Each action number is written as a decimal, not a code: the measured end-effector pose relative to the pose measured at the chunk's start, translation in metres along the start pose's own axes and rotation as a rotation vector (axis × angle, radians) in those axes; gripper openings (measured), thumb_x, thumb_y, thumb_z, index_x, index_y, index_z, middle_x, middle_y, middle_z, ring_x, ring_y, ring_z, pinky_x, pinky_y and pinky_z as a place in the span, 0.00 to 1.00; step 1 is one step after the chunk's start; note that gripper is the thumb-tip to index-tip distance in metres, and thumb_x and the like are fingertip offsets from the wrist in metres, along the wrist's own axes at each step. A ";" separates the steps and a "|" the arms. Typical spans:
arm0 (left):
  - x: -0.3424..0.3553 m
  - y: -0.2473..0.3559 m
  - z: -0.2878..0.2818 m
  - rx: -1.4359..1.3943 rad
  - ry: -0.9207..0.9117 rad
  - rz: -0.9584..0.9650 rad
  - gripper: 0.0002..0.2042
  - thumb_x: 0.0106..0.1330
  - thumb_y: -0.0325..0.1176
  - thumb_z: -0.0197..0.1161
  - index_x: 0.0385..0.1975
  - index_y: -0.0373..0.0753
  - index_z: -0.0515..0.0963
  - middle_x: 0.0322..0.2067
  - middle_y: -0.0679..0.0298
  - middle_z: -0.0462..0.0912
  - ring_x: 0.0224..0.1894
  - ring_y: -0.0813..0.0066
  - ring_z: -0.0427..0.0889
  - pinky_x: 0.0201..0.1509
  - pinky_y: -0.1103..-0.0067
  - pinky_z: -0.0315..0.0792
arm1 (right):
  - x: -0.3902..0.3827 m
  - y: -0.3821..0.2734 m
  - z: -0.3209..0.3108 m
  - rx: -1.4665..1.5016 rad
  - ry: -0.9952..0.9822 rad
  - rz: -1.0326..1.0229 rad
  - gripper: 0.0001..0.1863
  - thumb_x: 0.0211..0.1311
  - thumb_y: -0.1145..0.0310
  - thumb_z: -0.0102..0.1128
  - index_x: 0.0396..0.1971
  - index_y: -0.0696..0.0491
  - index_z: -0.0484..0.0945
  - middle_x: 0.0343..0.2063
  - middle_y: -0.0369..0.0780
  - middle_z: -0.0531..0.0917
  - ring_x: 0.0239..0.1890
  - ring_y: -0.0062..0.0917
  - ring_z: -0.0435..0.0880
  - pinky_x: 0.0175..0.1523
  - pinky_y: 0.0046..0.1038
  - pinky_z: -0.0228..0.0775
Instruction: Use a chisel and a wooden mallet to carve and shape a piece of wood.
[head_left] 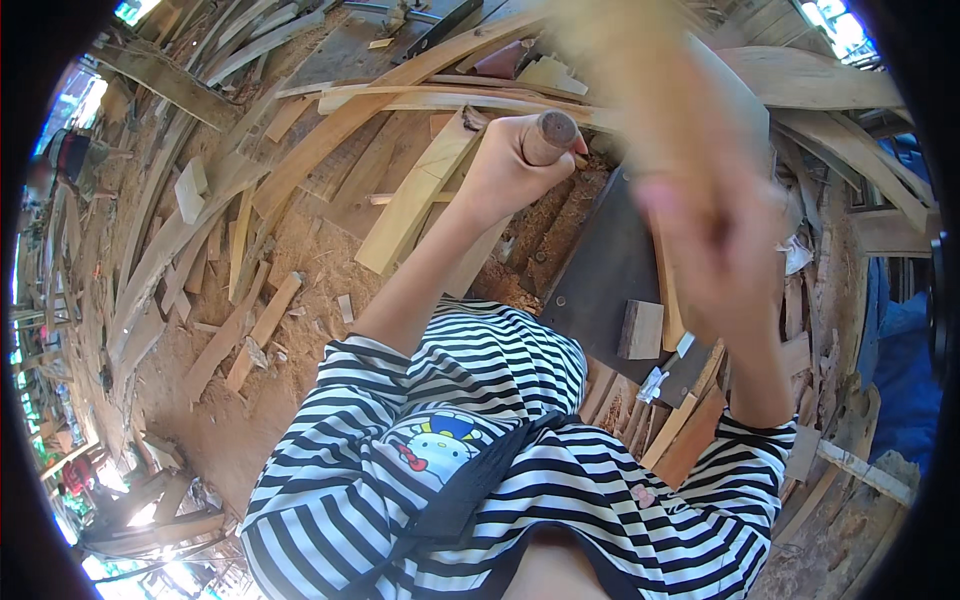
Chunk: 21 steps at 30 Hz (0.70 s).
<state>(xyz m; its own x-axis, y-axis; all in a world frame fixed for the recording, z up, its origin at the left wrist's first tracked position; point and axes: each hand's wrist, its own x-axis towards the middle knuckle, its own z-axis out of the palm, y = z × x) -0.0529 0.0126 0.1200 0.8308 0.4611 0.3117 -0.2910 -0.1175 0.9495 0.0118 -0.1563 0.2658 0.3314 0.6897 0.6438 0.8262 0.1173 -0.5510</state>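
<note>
My left hand (515, 170) is wrapped round the thick round wooden handle (549, 140) of what looks like a chisel, its end facing up at me. The fist and forearm hide the blade. Raised at the right, my right hand (715, 235) is smeared by motion and closed on a pale wooden mallet (630, 65), also blurred, whose outline I cannot make out fully. Below and left of the left hand lies a squared pale timber (425, 190). A dark board (600, 270) slopes beneath and between the hands.
A small wood block (640, 330) rests on the dark board, near a crumpled shiny scrap (653, 384). Curved planks (400, 85) cross the far side. Offcuts (265, 330) and sawdust cover the ground at left. Blue cloth (905, 370) lies at the right edge.
</note>
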 end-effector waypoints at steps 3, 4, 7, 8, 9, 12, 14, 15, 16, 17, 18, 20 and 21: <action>-0.001 -0.012 0.002 -0.046 0.053 0.000 0.05 0.53 0.25 0.63 0.29 0.34 0.81 0.27 0.66 0.83 0.31 0.83 0.78 0.39 0.81 0.73 | 0.003 0.004 0.006 -0.166 -0.632 0.354 0.33 0.61 0.69 0.55 0.66 0.60 0.59 0.61 0.50 0.71 0.58 0.36 0.75 0.63 0.32 0.64; -0.002 -0.009 0.001 -0.044 0.054 0.001 0.05 0.53 0.25 0.63 0.29 0.34 0.81 0.27 0.66 0.83 0.31 0.83 0.78 0.39 0.81 0.73 | 0.005 0.004 0.002 -0.195 -0.606 0.247 0.33 0.61 0.70 0.55 0.66 0.60 0.59 0.60 0.49 0.72 0.58 0.35 0.75 0.63 0.32 0.64; -0.002 0.000 -0.001 0.021 -0.046 -0.036 0.05 0.53 0.24 0.63 0.29 0.34 0.81 0.27 0.65 0.83 0.31 0.84 0.78 0.39 0.81 0.73 | 0.016 -0.004 -0.014 -0.199 -0.417 0.078 0.33 0.60 0.70 0.57 0.67 0.57 0.60 0.57 0.50 0.75 0.54 0.37 0.78 0.61 0.32 0.65; -0.002 0.000 -0.001 0.038 -0.031 -0.019 0.05 0.53 0.24 0.63 0.29 0.33 0.80 0.26 0.65 0.83 0.31 0.84 0.78 0.38 0.82 0.73 | 0.018 -0.007 -0.017 -0.176 -0.255 0.016 0.34 0.60 0.69 0.58 0.67 0.54 0.61 0.54 0.51 0.77 0.51 0.39 0.80 0.60 0.32 0.66; -0.002 0.000 -0.001 0.055 -0.013 -0.003 0.05 0.54 0.24 0.63 0.29 0.32 0.80 0.26 0.65 0.83 0.30 0.85 0.77 0.38 0.82 0.73 | 0.017 -0.007 -0.016 -0.178 -0.254 0.017 0.34 0.60 0.69 0.58 0.67 0.54 0.61 0.54 0.51 0.77 0.51 0.39 0.80 0.60 0.32 0.66; 0.001 0.001 0.000 0.046 0.017 0.007 0.04 0.54 0.24 0.63 0.28 0.32 0.80 0.25 0.66 0.82 0.29 0.85 0.76 0.37 0.83 0.72 | 0.010 0.003 -0.006 0.109 0.059 -0.032 0.35 0.58 0.69 0.61 0.67 0.52 0.62 0.53 0.51 0.78 0.51 0.40 0.80 0.60 0.31 0.66; 0.001 -0.014 -0.003 0.007 0.029 -0.010 0.03 0.53 0.24 0.63 0.27 0.33 0.80 0.24 0.67 0.81 0.29 0.85 0.75 0.37 0.82 0.72 | -0.003 0.014 0.011 -0.207 -0.459 0.136 0.40 0.53 0.70 0.65 0.68 0.43 0.61 0.35 0.50 0.84 0.36 0.42 0.84 0.43 0.32 0.75; 0.001 -0.021 -0.005 -0.032 0.044 -0.028 0.03 0.53 0.25 0.63 0.27 0.33 0.80 0.24 0.68 0.81 0.29 0.85 0.75 0.37 0.82 0.72 | -0.004 0.013 0.008 -0.210 -0.455 0.139 0.40 0.53 0.70 0.65 0.68 0.43 0.61 0.35 0.50 0.84 0.36 0.42 0.84 0.43 0.32 0.75; 0.000 -0.016 -0.007 -0.030 0.049 -0.027 0.03 0.53 0.25 0.63 0.27 0.33 0.80 0.24 0.68 0.81 0.29 0.85 0.75 0.37 0.82 0.72 | 0.002 0.008 0.005 -0.214 -0.526 0.212 0.38 0.55 0.70 0.63 0.67 0.49 0.61 0.44 0.50 0.81 0.44 0.38 0.82 0.52 0.31 0.70; -0.001 -0.009 -0.008 0.004 0.020 -0.036 0.03 0.54 0.25 0.63 0.26 0.33 0.80 0.23 0.68 0.80 0.28 0.86 0.74 0.35 0.83 0.71 | 0.006 0.005 0.002 -0.218 -0.597 0.286 0.36 0.58 0.70 0.62 0.67 0.54 0.61 0.54 0.49 0.78 0.52 0.33 0.80 0.61 0.29 0.64; -0.001 -0.006 -0.009 0.037 -0.010 -0.045 0.03 0.54 0.25 0.63 0.26 0.34 0.80 0.22 0.69 0.80 0.26 0.86 0.74 0.34 0.83 0.71 | 0.010 0.006 0.001 -0.215 -0.599 0.282 0.36 0.58 0.70 0.62 0.67 0.54 0.61 0.54 0.49 0.78 0.52 0.33 0.80 0.61 0.29 0.64; -0.001 -0.005 -0.005 0.027 0.032 0.009 0.03 0.54 0.24 0.63 0.26 0.33 0.80 0.21 0.70 0.79 0.25 0.87 0.73 0.32 0.84 0.70 | 0.016 0.006 -0.003 -0.138 -0.284 -0.010 0.35 0.58 0.70 0.61 0.67 0.54 0.61 0.51 0.51 0.79 0.50 0.34 0.82 0.60 0.29 0.66; -0.001 -0.005 -0.004 0.017 0.070 0.064 0.03 0.54 0.24 0.63 0.26 0.33 0.80 0.21 0.71 0.79 0.24 0.87 0.73 0.31 0.84 0.70 | 0.019 0.002 -0.002 -0.135 -0.286 -0.012 0.35 0.58 0.70 0.61 0.67 0.54 0.61 0.51 0.51 0.79 0.50 0.34 0.82 0.60 0.29 0.66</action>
<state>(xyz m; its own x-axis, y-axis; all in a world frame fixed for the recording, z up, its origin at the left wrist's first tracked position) -0.0544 0.0160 0.1146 0.7751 0.5128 0.3692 -0.3340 -0.1636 0.9283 0.0208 -0.1438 0.2779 0.1949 0.8642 0.4638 0.8886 0.0445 -0.4565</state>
